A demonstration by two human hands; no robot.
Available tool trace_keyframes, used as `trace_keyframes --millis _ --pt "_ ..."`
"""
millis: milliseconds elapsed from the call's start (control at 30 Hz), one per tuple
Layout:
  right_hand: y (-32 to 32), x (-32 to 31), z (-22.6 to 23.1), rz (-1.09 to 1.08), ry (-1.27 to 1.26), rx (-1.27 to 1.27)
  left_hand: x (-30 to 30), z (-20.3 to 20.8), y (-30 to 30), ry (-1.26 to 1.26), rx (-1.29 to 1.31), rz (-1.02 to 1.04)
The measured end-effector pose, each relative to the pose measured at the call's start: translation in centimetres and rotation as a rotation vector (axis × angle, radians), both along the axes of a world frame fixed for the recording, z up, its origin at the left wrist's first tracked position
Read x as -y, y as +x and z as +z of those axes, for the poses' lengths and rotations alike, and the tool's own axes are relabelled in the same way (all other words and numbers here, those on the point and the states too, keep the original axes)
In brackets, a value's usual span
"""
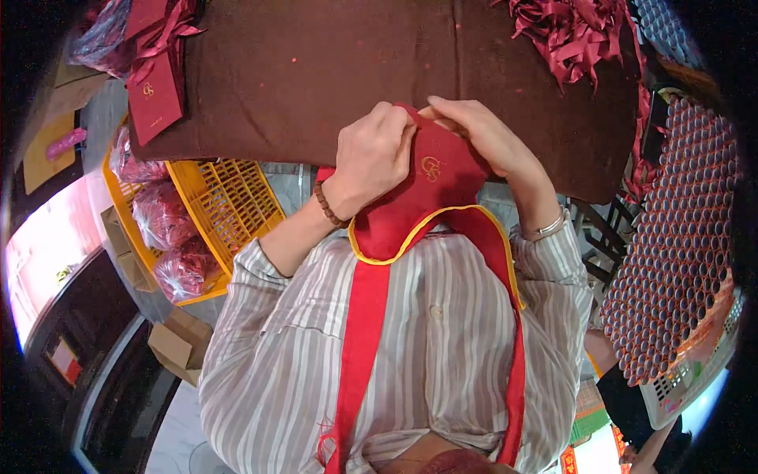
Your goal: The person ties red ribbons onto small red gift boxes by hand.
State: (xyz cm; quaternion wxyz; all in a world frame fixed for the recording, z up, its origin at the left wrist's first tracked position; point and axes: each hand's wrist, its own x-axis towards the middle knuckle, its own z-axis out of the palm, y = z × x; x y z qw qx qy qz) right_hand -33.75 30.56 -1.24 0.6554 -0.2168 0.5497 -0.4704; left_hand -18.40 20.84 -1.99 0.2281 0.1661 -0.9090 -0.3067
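Presently, left hand (375, 152): curled at red apron (442, 183), by desk (312, 110)'s near edge; grip hidden.
Right hand (499, 142): fingers bent, contents unclear.
Snag risk: apron cloth could catch between close-set fingers.

The one view, a wide fisheye, looks steeply down from the left side of the person's head, close above the striped shirt (466, 316) at the bottom; the fingers (458, 110) come mid-frame, the brown surface (339, 63) beyond, curving toward a dark round rim.
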Motion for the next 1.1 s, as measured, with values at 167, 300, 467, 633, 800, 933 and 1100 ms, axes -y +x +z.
trace_keyframes --millis 167,300,467,633,800,933,1100 --pt "-0.2 0.0 -0.7 0.025 0.005 -0.119 -0.4 0.6 -0.2 -0.121 0.041 -0.009" --pt "0.3 -0.3 -0.8 -0.021 -0.071 -0.301 -0.5 1.1 -0.5 -0.17 0.067 -0.01" --pt "1.3 -0.1 2.3 -0.004 -0.066 -0.412 -0.4 1.8 -1.0 -0.256 0.057 -0.011" --pt "1.1 -0.3 1.9 -0.022 -0.052 -0.308 -0.3 1.6 -0.5 -0.301 0.014 -0.064" --pt "1.2 0.0 1.0 -0.02 -0.006 -0.316 -0.3 1.1 0.2 -0.318 -0.013 -0.073" --pt "1.0 -0.2 1.5 -0.022 -0.012 -0.317 -0.2 1.4 0.2 -0.255 0.003 -0.081" --pt "0.9 -0.4 0.9 0.06 -0.287 -0.414 3.9 2.6 -0.4 0.233 0.045 -0.112"
